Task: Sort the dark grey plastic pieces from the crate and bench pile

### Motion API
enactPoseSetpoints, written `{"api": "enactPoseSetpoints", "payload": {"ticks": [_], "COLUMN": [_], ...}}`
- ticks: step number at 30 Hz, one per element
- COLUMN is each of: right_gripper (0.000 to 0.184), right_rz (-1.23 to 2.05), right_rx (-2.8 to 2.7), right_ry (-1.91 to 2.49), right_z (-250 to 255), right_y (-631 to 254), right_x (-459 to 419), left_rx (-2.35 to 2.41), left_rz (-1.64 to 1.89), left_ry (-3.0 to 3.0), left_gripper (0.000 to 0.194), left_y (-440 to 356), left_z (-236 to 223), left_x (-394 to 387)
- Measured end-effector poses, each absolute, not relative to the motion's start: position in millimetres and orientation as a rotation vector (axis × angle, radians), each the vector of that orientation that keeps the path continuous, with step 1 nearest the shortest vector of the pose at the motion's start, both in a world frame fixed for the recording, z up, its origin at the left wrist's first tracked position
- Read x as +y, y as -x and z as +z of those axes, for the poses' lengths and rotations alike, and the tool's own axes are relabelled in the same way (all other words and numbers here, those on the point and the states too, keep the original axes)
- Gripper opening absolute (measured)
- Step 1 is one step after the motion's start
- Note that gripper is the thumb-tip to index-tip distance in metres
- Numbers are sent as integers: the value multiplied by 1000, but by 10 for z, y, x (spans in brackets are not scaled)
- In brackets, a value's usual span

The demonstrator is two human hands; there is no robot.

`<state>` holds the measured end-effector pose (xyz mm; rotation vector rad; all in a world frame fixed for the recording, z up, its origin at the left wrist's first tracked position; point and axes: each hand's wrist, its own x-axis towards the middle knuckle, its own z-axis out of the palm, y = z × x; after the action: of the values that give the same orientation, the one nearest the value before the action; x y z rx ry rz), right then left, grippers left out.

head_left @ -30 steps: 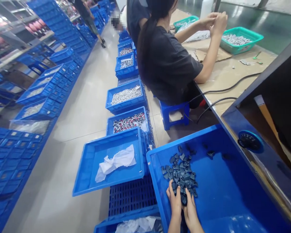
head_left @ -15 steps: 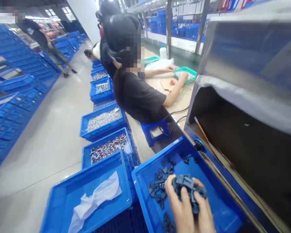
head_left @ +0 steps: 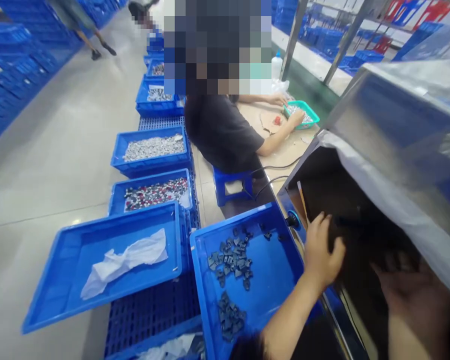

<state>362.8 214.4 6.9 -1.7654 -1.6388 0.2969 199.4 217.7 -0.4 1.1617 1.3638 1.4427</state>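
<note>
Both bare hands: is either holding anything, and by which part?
Nothing visible is held: the left hand is open, and the right hand is open inside the box.

At four o'clock, shadow dims the right hand (head_left: 416, 290), its contact hard to judge; at seven, the bottom edge crops a blue bin (head_left: 155, 340).

Matt plastic pieces (head_left: 230, 317), smooth plastic bin (head_left: 272, 280)

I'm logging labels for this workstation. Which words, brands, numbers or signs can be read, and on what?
No text is readable.
Round black-and-blue dial: any markings too small and blurred.
White plastic bottle with a blue tip: no legible label.
Small dark-grey plastic pieces: no legible lettering.
</note>
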Motion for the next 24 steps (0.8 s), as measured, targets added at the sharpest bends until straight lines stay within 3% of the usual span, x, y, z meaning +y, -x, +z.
{"api": "enactPoseSetpoints", "payload": {"ticks": [3,6,10,16,20,24], "right_gripper": [65,63,58,51,48,57], "right_rz": [384,635,754,749,893,1118], "right_rx": [-1588,-1765,-1882,-2037,-2286,-2388], "right_ry": [1718,1623,1646,1727,1426,1105], "right_z": [-265,-892,-1921,-3043,-3268,-3304], "right_y": [-3141,-2437,-1922,-1766,-1390,-1075], "right_x": [1735,1490,1775,2862,2955,2452], "left_rx": [1775,2213,2298,2284,2290,2196], "left_rz": [1614,1189,750,543,534,900], "left_ry": [-891,-237,436,726,759,633], "left_gripper": [36,42,46,56,50,55], "left_y": [-1630,-1342,-1345,-1568,-1379,-1010], "left_z": [-713,-1438,-2101,-2653,-2834,-2806], "left_x": [1577,930,278,48,151,439]}}
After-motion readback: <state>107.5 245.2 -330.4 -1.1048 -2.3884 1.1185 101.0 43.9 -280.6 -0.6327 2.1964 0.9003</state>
